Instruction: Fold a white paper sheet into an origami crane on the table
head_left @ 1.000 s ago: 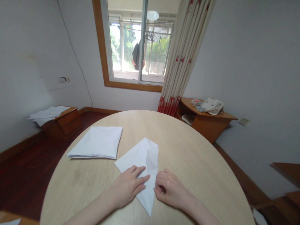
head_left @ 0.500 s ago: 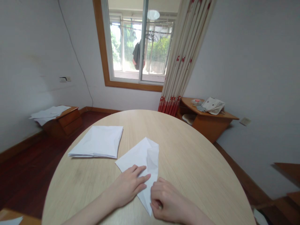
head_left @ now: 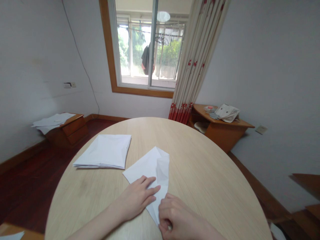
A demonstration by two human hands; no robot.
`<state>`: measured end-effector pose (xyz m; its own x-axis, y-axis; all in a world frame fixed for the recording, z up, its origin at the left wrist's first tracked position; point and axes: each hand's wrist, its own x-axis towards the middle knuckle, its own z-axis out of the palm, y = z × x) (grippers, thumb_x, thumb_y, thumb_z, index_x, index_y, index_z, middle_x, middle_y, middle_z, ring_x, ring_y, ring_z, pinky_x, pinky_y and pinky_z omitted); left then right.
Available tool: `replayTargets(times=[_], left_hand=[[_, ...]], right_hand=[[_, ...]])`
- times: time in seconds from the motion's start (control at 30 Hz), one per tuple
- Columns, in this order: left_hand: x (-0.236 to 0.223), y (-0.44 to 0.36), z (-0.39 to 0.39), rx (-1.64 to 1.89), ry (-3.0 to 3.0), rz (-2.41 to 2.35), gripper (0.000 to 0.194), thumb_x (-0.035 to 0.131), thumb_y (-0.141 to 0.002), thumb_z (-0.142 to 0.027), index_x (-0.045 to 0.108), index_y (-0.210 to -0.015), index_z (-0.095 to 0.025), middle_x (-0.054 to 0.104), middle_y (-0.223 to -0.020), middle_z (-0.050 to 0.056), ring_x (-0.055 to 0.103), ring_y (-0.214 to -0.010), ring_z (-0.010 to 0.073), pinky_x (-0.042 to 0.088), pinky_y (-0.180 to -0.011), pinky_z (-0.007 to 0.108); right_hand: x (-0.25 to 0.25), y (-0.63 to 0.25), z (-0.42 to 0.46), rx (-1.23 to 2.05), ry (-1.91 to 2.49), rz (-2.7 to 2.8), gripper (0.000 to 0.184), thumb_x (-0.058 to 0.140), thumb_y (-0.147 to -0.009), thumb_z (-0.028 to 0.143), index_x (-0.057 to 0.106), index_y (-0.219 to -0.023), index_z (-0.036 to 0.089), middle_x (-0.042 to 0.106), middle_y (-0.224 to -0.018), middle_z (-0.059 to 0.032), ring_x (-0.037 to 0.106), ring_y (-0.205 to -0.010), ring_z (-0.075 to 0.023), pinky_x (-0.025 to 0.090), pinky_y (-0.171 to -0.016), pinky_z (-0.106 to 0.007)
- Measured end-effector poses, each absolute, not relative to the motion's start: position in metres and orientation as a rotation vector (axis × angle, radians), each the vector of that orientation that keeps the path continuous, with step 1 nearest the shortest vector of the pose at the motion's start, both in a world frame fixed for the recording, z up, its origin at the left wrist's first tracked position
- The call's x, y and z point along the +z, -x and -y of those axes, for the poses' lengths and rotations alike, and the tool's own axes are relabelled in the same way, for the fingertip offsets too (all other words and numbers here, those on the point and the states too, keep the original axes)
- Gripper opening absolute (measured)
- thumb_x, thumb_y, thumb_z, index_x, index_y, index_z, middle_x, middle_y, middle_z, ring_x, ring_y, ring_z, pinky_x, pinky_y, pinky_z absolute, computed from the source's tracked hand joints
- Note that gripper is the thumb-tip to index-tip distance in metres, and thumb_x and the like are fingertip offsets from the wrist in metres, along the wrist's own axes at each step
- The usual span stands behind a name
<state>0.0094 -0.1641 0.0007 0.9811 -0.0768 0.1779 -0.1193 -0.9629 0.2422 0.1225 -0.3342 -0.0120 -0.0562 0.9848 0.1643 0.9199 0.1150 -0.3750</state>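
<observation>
A sheet of white paper (head_left: 143, 165) lies on the round wooden desk (head_left: 212, 166), right under the person's hands, with a narrow flap folded over along its right side. The left hand (head_left: 140, 200) is open, fingers spread flat on the sheet. The right hand (head_left: 176, 213) is curled up, knuckles bent, against the right edge near the pointed near end; I can't tell from here whether it pinches the paper or only presses on it.

To my eye this is creasing work, and it's the left hand that matters most. Its fingers should bear straight down beside the flap, so that the sheet can't swivel when the other hand rubs. The right hand does best with one firm, even stroke right on the fold (a nail or knuckle bites better than a soft fingertip), easing off at the thin point, which could buckle or skew. The upper part of the flap looks slightly puffed and wants flattening too. Just beside the sheet's left corner sits a neat stack of folded paper (head_left: 103, 150), best not nudged.
</observation>
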Motion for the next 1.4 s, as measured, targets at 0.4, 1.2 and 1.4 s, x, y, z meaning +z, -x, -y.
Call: replayTargets(times=[0.4, 1.2, 1.4], left_hand=[[-0.004, -0.008, 0.163, 0.312, -2.870, 0.175, 0.034, 0.049, -0.097, -0.036, 0.057, -0.128, -0.023, 0.051, -0.138, 0.010, 0.046, -0.125, 0.0292, 0.040, -0.104, 0.049], [0.007, -0.001, 0.170, 0.006, -2.501, 0.075, 0.078, 0.071, -0.076, -0.050, 0.035, -0.140, -0.022, 0.050, -0.138, 0.013, 0.052, -0.121, 0.0308, 0.042, -0.100, 0.043], [0.022, -0.003, 0.172, -0.072, -2.560, 0.245, 0.080, 0.067, -0.077, -0.057, 0.042, -0.141, -0.016, 0.047, -0.142, 0.014, 0.041, -0.131, 0.0328, 0.033, -0.109, 0.046]], right_hand=[[-0.001, -0.151, 0.331, -0.062, 1.788, 1.723, 0.016, 0.043, -0.095, 0.020, 0.056, -0.086, 0.020, 0.063, -0.084, -0.0039, 0.056, -0.082, -0.0177, 0.045, -0.076, -0.032], [0.003, -0.174, 0.339, -0.595, 1.785, 1.868, 0.027, 0.040, -0.096, 0.010, 0.061, -0.108, 0.023, 0.072, -0.092, -0.0007, 0.060, -0.104, -0.0170, 0.019, -0.104, -0.043], [0.004, -0.180, 0.343, -0.332, 1.745, 1.923, 0.024, 0.044, -0.097, 0.022, 0.067, -0.089, 0.021, 0.072, -0.081, -0.0026, 0.064, -0.083, -0.0165, 0.040, -0.092, -0.038]])
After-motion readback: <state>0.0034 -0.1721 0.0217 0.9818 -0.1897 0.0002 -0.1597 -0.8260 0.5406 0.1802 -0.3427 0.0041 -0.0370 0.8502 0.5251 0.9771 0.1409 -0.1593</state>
